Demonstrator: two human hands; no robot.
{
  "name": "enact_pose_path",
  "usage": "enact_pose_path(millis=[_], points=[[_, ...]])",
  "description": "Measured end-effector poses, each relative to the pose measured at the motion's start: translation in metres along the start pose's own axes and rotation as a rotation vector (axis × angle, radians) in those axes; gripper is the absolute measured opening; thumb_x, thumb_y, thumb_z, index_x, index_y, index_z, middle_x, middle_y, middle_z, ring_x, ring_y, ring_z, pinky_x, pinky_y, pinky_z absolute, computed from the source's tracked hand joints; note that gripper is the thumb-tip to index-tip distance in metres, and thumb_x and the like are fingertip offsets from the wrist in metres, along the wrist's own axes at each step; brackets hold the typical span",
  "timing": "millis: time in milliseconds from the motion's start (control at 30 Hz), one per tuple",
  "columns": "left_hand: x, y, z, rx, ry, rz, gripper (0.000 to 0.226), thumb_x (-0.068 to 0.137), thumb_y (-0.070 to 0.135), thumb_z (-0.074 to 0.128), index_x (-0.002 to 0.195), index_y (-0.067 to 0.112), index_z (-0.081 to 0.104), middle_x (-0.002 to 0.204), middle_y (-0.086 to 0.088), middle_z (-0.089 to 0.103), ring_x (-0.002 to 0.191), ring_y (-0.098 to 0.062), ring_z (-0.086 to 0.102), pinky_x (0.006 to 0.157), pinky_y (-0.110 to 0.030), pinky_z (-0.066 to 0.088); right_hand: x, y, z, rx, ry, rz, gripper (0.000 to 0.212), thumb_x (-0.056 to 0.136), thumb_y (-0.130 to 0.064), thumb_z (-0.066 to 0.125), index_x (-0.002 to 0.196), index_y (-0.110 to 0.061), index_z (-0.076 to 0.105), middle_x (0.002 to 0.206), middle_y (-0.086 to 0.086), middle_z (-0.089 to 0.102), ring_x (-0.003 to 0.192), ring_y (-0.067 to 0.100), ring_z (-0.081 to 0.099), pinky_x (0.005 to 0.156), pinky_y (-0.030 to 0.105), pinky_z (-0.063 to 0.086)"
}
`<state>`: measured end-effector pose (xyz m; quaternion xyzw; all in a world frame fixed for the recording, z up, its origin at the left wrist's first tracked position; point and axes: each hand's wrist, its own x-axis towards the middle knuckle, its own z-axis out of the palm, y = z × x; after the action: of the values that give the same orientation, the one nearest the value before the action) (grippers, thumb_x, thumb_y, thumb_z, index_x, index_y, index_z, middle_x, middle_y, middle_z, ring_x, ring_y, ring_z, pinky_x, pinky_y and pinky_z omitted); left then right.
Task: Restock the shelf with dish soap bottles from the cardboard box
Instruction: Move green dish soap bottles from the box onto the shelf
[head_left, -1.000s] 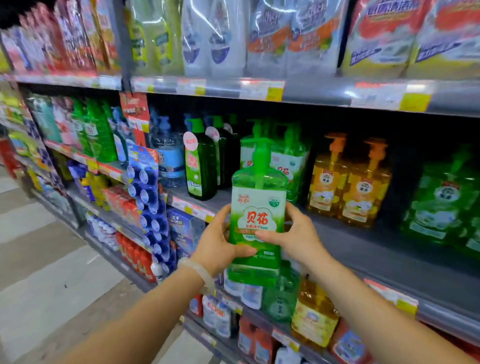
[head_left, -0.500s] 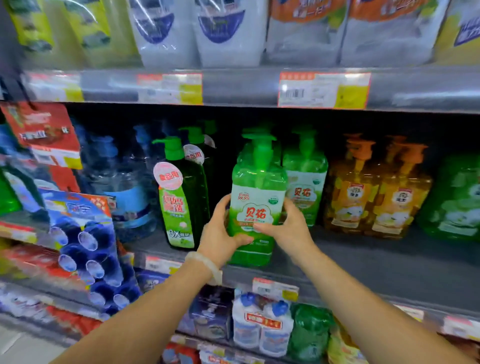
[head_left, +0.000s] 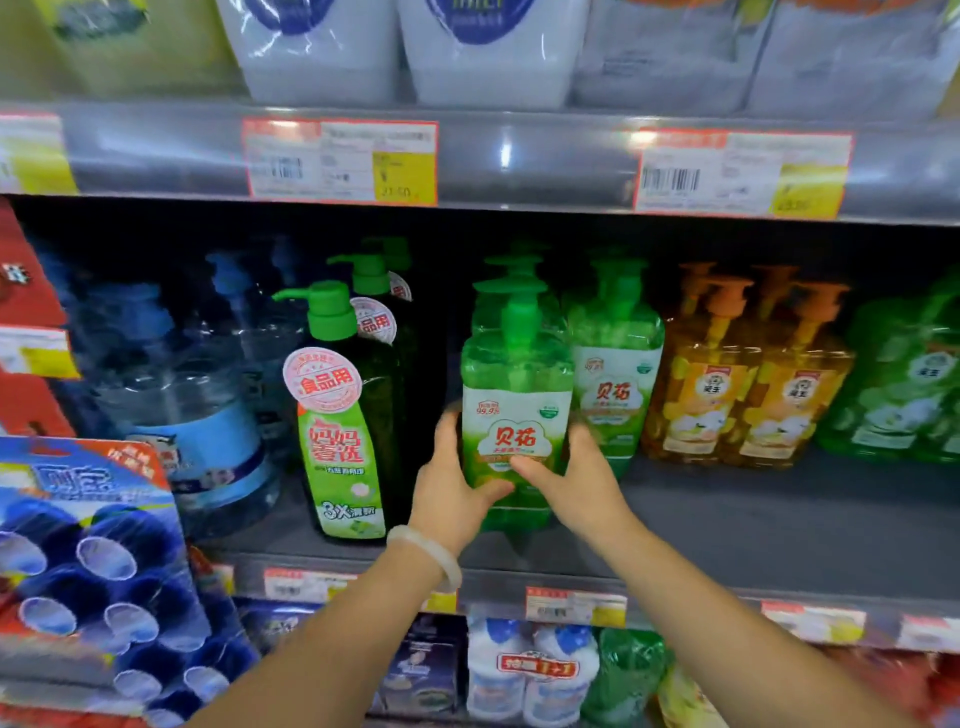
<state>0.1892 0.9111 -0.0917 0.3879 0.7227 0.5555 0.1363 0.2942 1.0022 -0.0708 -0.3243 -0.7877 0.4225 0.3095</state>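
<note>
Supermarket shelving fills my view, a grey shelf (head_left: 779, 525) at mid-height with price tags along its lip and pump bottles packed across it. Over the last second I have stepped in close and carried the green dish soap bottle (head_left: 514, 415) from out in front of the shelf edge to a spot over the shelf board itself. It now stands upright at about the centre of my view, its base at or just above the board; I cannot tell whether it has touched down. My left hand (head_left: 449, 486) clamps the bottle's left side and my right hand (head_left: 576, 478) clamps its right side, both with thumbs curled across the lower label.

Matching green bottles (head_left: 615, 374) stand behind it and at its 3 o'clock, so I judge this to be the right lane. Orange bottles (head_left: 748, 395) sit further toward 3 o'clock, well apart from my grip, and a dark green pump bottle (head_left: 343, 426) stands close at 9 o'clock, leaving my left hand a narrow gap. For the task this means one bottle is nearly placed; what remains is to set it down, push it back against its row and let go. The cardboard box is out of view
</note>
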Motion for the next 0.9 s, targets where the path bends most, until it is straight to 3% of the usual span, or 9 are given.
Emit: enact_pose_path(millis=[367,567,733,900], points=[[0.009,0.002,0.001,0.036,-0.037,-0.014,0.091,0.075,0.014,0.077,0.146,0.026,0.021,0.123,0.002,0.061,0.111,-0.016,0.059,0.090,-0.024,0.046,0.011,-0.004,-0.001,0.010,-0.058,0.010,0.052,0.084,-0.010,0.066,0.131,-0.012,0.041,0.114,-0.004,0.055,0.109,0.009,0.049,0.094,0.023,0.037],[0.010,0.001,0.003,0.043,-0.052,-0.028,0.072,0.075,0.015,0.076,0.136,0.017,0.038,0.122,-0.001,0.062,0.107,-0.013,0.058,0.083,-0.019,0.043,0.014,0.003,-0.002,-0.044,-0.060,-0.040,0.063,0.083,-0.013,0.068,0.137,-0.012,0.036,0.127,0.000,0.055,0.121,0.016,0.050,0.105,0.034,0.039],[0.015,0.000,0.003,0.031,-0.050,-0.020,0.081,0.075,0.014,0.077,0.141,0.021,0.032,0.122,0.002,0.060,0.100,-0.005,0.052,0.085,-0.020,0.042,0.022,0.003,-0.001,-0.057,-0.060,-0.020,0.064,0.083,-0.012,0.068,0.137,-0.009,0.034,0.130,0.005,0.055,0.122,0.019,0.051,0.104,0.033,0.040],[0.020,-0.005,0.005,0.024,-0.045,-0.015,0.085,0.073,0.013,0.079,0.142,0.021,0.030,0.123,0.002,0.060,0.105,-0.007,0.053,0.088,-0.022,0.042,0.026,0.009,0.000,-0.105,-0.072,0.001,0.073,0.079,-0.005,0.070,0.140,-0.009,0.029,0.130,0.007,0.056,0.123,0.022,0.051,0.107,0.039,0.039]])
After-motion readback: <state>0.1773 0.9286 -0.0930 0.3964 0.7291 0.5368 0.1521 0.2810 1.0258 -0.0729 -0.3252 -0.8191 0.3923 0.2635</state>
